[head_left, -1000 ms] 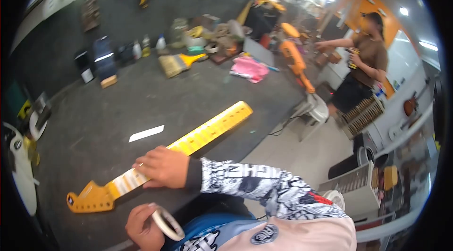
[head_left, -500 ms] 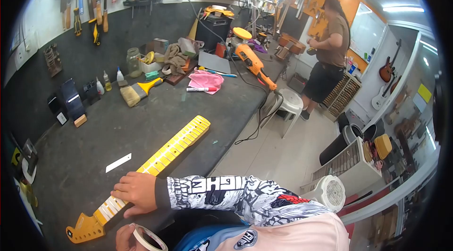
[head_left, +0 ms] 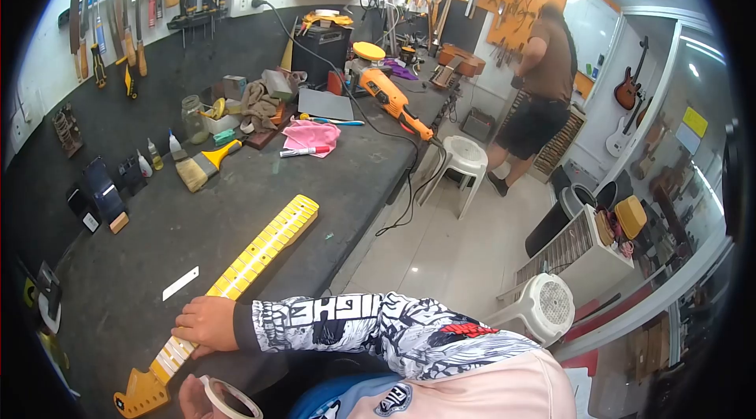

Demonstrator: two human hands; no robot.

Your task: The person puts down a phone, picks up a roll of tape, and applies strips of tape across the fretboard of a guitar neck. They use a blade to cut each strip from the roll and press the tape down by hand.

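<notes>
A jar (head_left: pixel 193 114) stands far behind the neck (head_left: pixel 236 273) (contents unclear). The neck lies on the bench (head_left: pixel 142 230), headstock toward me, heel pointing away to the right. My right hand (head_left: pixel 206 323) presses flat on it; my left hand (head_left: pixel 197 399) grips tape (head_left: pixel 228 399). Since earlier, both hands sit lower in view.

The right hand (head_left: pixel 206 322) presses flat on a yellow wooden guitar neck (head_left: pixel 236 281) lying on the dark workbench (head_left: pixel 315 183); the left hand (head_left: pixel 193 402) grips a white masking-tape roll (head_left: pixel 230 400).
</notes>
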